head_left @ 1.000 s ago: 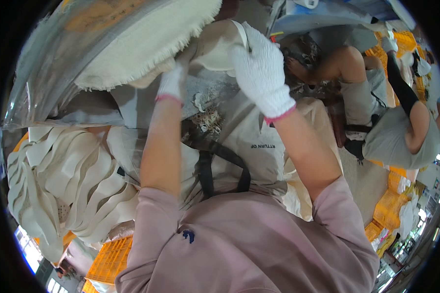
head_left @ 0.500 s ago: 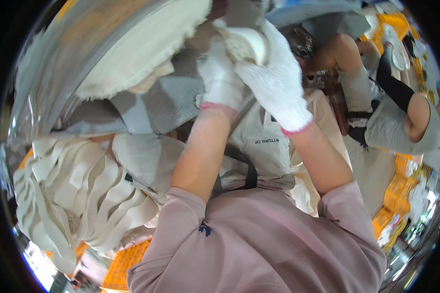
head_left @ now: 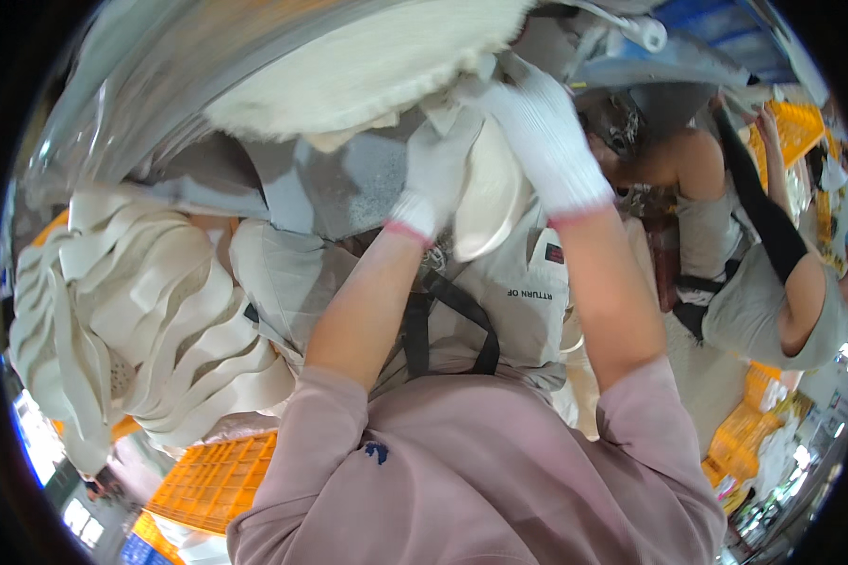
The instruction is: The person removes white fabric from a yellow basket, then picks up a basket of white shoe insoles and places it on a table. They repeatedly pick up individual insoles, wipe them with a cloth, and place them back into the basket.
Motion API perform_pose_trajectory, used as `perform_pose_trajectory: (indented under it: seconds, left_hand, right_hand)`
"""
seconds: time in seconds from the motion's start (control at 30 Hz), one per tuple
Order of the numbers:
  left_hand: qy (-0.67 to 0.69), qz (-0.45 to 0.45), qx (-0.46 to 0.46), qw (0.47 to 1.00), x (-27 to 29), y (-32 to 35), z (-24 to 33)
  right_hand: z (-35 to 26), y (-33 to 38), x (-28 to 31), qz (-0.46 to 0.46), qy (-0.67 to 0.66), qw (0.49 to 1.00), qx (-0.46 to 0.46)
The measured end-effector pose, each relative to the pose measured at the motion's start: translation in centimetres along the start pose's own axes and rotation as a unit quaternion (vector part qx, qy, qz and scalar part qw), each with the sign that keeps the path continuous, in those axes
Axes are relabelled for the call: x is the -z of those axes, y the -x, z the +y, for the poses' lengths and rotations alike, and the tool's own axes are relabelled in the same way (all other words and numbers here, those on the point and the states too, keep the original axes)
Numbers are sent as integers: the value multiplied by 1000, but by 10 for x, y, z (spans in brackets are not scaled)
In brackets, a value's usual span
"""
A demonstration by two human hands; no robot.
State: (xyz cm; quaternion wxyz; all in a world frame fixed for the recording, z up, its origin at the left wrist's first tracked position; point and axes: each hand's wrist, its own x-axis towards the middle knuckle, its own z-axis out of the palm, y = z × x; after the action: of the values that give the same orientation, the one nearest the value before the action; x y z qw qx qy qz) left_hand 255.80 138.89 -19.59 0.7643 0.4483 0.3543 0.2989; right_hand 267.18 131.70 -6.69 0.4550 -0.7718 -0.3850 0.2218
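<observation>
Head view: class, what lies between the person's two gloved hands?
In the head view, a pale curved piece lies between the left hand and the right hand, its lower end showing below both gloves.

Windows [head_left: 34, 438] glare lower left, and outer edges bend.

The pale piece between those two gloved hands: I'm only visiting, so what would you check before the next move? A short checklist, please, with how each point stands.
1. Left hand and right hand both gloved: ok.
2. Pale piece between the hands: ok.
3. Exact grip on it: cannot tell, blurred and partly hidden.
4. Hands clear of the fringed disc: cannot tell, they meet its edge in this view.
5. Wavy pile apart from the hands: ok, off to the left.
</observation>
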Motion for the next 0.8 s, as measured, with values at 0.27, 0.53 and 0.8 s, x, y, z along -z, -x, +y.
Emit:
perform_pose_trajectory:
  seconds: [0.27,0.53,0.8]
  left_hand:
    - [253,-73,147,953,20,31,-3]
    - [344,53,49,936,52,22,23]
    - [281,72,90,953,54,8,34]
  right_hand:
    - [37,86,-1,-116,442,816,352]
    - [8,89,-78,10,233,928,291]
    - [16,64,-95,19,231,934,272]
